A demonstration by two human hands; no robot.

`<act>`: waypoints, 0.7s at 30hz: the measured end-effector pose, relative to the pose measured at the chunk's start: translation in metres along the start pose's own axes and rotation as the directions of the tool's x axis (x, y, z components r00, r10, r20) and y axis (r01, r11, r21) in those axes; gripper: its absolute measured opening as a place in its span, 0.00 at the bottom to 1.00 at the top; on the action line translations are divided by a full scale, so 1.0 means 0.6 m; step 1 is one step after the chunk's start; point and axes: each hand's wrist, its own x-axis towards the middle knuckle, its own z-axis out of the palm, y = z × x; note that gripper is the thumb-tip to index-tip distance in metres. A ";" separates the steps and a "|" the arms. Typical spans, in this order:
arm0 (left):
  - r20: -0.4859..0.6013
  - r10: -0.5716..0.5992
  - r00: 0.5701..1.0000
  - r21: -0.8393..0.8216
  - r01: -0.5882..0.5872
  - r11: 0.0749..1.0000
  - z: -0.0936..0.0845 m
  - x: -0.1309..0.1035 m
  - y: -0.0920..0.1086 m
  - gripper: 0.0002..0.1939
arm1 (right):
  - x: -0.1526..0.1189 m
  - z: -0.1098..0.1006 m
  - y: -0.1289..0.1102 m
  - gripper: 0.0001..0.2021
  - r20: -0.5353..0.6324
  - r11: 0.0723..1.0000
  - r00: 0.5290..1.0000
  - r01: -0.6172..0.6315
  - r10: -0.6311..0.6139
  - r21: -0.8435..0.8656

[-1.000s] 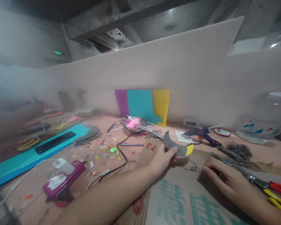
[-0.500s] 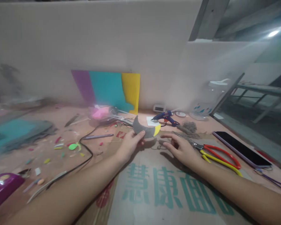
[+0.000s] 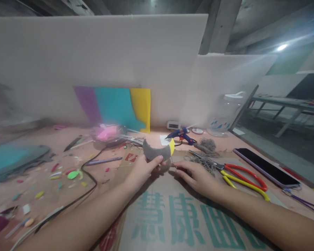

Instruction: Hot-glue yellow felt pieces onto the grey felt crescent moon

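My left hand [image 3: 148, 168] pinches a grey crescent [image 3: 157, 152] with a yellow tip [image 3: 172, 147], thumb on its near face and both points turned upward. Close on the right, my right hand [image 3: 191, 173] has its thumb and index finger together on a thin grey strand of yarn [image 3: 172, 161], which runs up toward the crescent's lower right side. Whether the strand is fixed to the crescent I cannot tell. Both hands are just over a printed cardboard sheet [image 3: 170, 212]. Beyond them a blue glue gun [image 3: 181, 134] rests by a small white card [image 3: 164, 140].
Grey yarn [image 3: 208, 146] and pliers with red and yellow handles [image 3: 247, 174] lie right, then a phone [image 3: 265, 167]. A clear jug [image 3: 221, 115] stands behind. Left are a black cable [image 3: 92, 174], a pen [image 3: 104, 161], clay scraps [image 3: 73, 175] and a coloured board [image 3: 115, 108].
My right hand's fingers have closed on the strand, which lay looped beside them. My left hand has tipped the crescent so its yellow end points upward. The head view has tilted up and turned slightly right.
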 end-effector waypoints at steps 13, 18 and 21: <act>0.002 -0.011 1.000 -0.066 0.011 0.998 0.009 0.002 0.011 0.20 | 0.000 -0.001 0.010 0.14 0.011 0.992 0.996 0.090 -0.089 -0.091; 0.012 0.007 1.000 -0.047 -0.007 0.999 0.006 0.006 0.007 0.19 | 0.000 0.002 0.018 0.13 0.008 0.988 0.993 0.116 -0.116 -0.102; 0.025 0.033 0.999 -0.019 -0.033 0.999 0.005 0.007 0.006 0.17 | -0.001 0.003 0.019 0.14 0.007 0.988 0.993 0.118 -0.118 -0.097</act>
